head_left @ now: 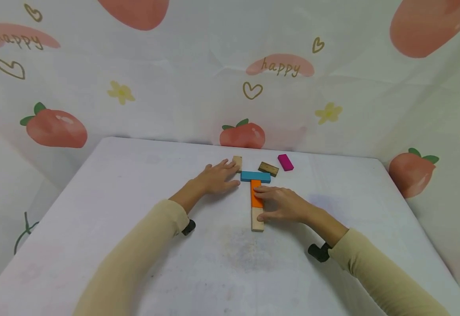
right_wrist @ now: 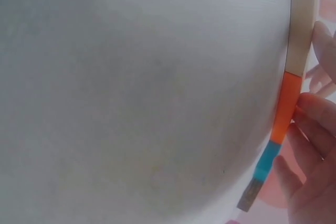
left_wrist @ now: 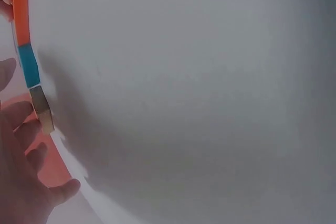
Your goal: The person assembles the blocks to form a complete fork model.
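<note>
On the table an orange block (head_left: 255, 193) and a pale wooden block (head_left: 257, 219) lie end to end in a straight line. A blue block (head_left: 255, 177) lies crosswise at the far end, forming a T. My right hand (head_left: 287, 204) rests its fingertips on the orange block, with the thumb at the pale block. Farther left, my left hand (head_left: 215, 177) reaches with extended fingers to a light wooden block (head_left: 237, 163) beside the blue one's left end; the fingertips seem to touch it. In the left wrist view the left hand (left_wrist: 21, 166) has its fingers spread.
Behind the blue block lie a dark brown wooden block (head_left: 268, 169) and a magenta block (head_left: 285, 162). A patterned cloth (head_left: 190, 87) hangs along the back edge of the white table (head_left: 135, 175). A green cord (head_left: 27, 228) hangs past the left edge.
</note>
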A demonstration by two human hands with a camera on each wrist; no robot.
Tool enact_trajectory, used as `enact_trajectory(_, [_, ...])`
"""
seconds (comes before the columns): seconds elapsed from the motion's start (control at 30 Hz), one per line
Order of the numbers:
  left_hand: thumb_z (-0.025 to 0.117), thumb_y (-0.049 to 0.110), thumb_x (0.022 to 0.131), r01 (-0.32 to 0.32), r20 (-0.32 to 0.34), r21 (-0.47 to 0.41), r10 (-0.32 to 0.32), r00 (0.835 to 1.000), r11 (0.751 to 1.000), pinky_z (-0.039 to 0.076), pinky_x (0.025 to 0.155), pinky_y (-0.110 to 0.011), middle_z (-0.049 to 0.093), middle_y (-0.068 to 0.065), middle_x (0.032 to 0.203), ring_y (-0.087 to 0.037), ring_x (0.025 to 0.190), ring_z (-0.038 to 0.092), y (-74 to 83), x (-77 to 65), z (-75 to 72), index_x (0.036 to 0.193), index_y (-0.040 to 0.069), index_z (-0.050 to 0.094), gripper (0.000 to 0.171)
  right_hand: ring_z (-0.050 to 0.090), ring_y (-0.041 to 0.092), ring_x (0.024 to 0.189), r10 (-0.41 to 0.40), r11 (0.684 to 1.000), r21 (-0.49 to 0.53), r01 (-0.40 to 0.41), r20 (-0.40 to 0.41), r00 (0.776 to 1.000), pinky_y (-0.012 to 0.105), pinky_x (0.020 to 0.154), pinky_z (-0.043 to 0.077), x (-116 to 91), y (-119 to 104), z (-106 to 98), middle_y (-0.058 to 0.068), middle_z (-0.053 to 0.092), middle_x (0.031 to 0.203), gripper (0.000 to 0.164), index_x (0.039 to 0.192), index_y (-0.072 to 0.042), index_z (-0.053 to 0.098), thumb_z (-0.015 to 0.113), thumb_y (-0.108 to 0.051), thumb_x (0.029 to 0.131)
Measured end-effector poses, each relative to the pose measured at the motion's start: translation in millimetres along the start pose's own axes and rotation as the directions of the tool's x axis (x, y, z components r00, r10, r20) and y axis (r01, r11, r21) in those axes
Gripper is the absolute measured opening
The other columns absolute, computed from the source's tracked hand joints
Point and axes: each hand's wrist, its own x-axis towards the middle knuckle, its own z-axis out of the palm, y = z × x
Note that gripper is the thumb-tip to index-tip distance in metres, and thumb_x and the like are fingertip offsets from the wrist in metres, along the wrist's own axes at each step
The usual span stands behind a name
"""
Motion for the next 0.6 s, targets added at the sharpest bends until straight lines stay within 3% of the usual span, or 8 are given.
enact_trajectory(0.6, [0.045,0.053,0.101,-0.007,0.0,0.021,0.007,1.0,1.0,0.02,0.116,-0.06,0.021,-0.003,0.165,-0.028,0.153,0.01,7.8,3.3,0.8,0.159,0.015,0.025,0.072,0.042,0.03,0.141,-0.024,1.0,0.004,0.024,-0.015,1.0,0.056,0.11,0.035,-1.9,-0.8,-0.5,0.006,0.049,0.15,0.071,0.14,-0.008,0.058,0.075,-0.049,0.085])
